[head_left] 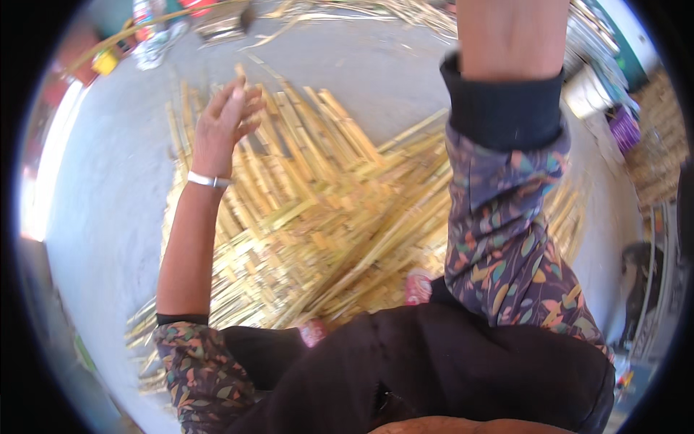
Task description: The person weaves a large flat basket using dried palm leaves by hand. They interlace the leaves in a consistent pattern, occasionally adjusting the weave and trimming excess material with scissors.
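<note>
Stretched forward over the far left part of a woven mat of split reed strips, my left hand has its fingers apart and a light band on the wrist. No strip shows clearly in its grasp. Beneath and beyond it, loose strip ends fan away from the weave. My right forearm rises past the upper edge, so the right hand and anything in it are cut off. Several long strips lie diagonally across the mat. My feet in pink shoes are at its near side.
More loose strips lie at the far side on the grey floor. Plastic bottles and a yellow container stand far left. A white bucket and a purple packet are at the right.
</note>
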{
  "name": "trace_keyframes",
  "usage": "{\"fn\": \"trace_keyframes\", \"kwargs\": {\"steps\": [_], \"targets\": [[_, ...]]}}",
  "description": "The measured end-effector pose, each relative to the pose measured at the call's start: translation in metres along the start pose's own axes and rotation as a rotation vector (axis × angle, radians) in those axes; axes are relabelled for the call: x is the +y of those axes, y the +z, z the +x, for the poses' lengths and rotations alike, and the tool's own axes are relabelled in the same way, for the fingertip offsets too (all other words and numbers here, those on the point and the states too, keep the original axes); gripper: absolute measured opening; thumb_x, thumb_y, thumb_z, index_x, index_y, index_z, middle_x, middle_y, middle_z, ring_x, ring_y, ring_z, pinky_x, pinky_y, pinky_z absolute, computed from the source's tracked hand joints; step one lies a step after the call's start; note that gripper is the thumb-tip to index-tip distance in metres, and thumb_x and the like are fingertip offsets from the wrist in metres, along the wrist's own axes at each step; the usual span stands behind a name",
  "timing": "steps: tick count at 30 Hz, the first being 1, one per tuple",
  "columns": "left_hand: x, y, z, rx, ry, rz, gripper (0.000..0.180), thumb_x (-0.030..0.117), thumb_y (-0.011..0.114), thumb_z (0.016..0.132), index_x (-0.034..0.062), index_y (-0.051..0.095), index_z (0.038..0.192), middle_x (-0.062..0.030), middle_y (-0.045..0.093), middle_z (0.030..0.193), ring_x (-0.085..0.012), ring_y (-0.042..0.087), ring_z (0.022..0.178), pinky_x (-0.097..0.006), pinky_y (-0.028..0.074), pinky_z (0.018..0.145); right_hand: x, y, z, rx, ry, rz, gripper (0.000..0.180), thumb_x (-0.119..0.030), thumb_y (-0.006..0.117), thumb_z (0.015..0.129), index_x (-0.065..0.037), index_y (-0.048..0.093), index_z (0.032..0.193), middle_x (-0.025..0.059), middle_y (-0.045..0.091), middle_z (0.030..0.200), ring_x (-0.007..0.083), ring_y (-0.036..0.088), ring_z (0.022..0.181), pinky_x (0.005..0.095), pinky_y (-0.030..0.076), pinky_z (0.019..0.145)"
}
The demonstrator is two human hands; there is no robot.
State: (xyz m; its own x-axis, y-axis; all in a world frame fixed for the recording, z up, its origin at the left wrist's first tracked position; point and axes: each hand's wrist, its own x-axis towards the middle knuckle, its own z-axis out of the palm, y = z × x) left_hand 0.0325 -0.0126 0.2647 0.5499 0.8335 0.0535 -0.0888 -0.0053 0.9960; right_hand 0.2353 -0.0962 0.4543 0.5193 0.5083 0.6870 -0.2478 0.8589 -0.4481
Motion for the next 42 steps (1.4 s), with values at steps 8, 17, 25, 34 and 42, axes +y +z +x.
{"fn": "trace_keyframes", "kwargs": {"steps": [8, 17, 25, 34, 42], "targets": [[0.059, -0.124, -0.044, 0.292, 0.463, -0.348, 0.059, 0.025, 0.058, 0.088, 0.0020, 0.033, 0.136, -0.0175, 0.044, 0.135, -0.0316, 0.042, 0.126, -0.048, 0.034, 0.103, 0.139, -0.073, -0.123, 0.491, 0.631, 0.436, 0.007, -0.002, 0.053, 0.089, 0.004, 0.057, 0.090, 0.0127, 0.062, 0.086, 0.0212, 0.061, 0.078, 0.0320, 0.055, 0.071], [0.080, -0.216, -0.103, 0.789, 0.547, -0.237, 0.028, 0.023, 0.047, 0.096, 0.0003, 0.051, 0.113, -0.0159, 0.062, 0.108, -0.0259, 0.059, 0.103, -0.035, 0.045, 0.087, 0.225, -0.190, -0.232, 0.738, 0.973, 0.220, 0.012, -0.010, 0.053, 0.092, 0.000, 0.057, 0.087, 0.0079, 0.061, 0.079, 0.0183, 0.061, 0.070, 0.0295, 0.055, 0.064], [-0.068, -0.329, -0.130, 1.107, -0.039, -0.048, 0.032, 0.025, 0.052, 0.092, -0.0030, 0.054, 0.107, -0.0146, 0.065, 0.099, -0.0227, 0.065, 0.091, -0.032, 0.051, 0.076, 0.235, -0.195, -0.255, 0.536, 1.065, 0.148, 0.009, -0.011, 0.061, 0.088, -0.002, 0.058, 0.088, 0.0078, 0.062, 0.083, 0.0184, 0.062, 0.078, 0.0292, 0.055, 0.066], [-0.177, -0.303, -0.161, 1.222, -0.773, 1.383, 0.066, 0.050, 0.062, 0.081, -0.0087, 0.057, 0.112, -0.0209, 0.059, 0.115, -0.0349, 0.059, 0.101, -0.040, 0.047, 0.087, 0.234, -0.140, -0.317, 0.306, 1.274, -0.069, 0.014, -0.015, 0.057, 0.090, -0.002, 0.056, 0.095, 0.0070, 0.063, 0.087, 0.0160, 0.064, 0.081, 0.0278, 0.055, 0.069], [-0.166, -0.151, -0.116, 0.021, -0.293, 1.014, 0.040, 0.041, 0.057, 0.087, 0.0077, 0.065, 0.108, -0.0169, 0.066, 0.099, -0.0328, 0.063, 0.091, -0.038, 0.049, 0.081, 0.233, -0.109, -0.311, 0.157, 1.221, -0.207, 0.012, -0.014, 0.052, 0.093, -0.004, 0.055, 0.098, 0.0070, 0.063, 0.091, 0.0149, 0.064, 0.083, 0.0278, 0.054, 0.074]]}}
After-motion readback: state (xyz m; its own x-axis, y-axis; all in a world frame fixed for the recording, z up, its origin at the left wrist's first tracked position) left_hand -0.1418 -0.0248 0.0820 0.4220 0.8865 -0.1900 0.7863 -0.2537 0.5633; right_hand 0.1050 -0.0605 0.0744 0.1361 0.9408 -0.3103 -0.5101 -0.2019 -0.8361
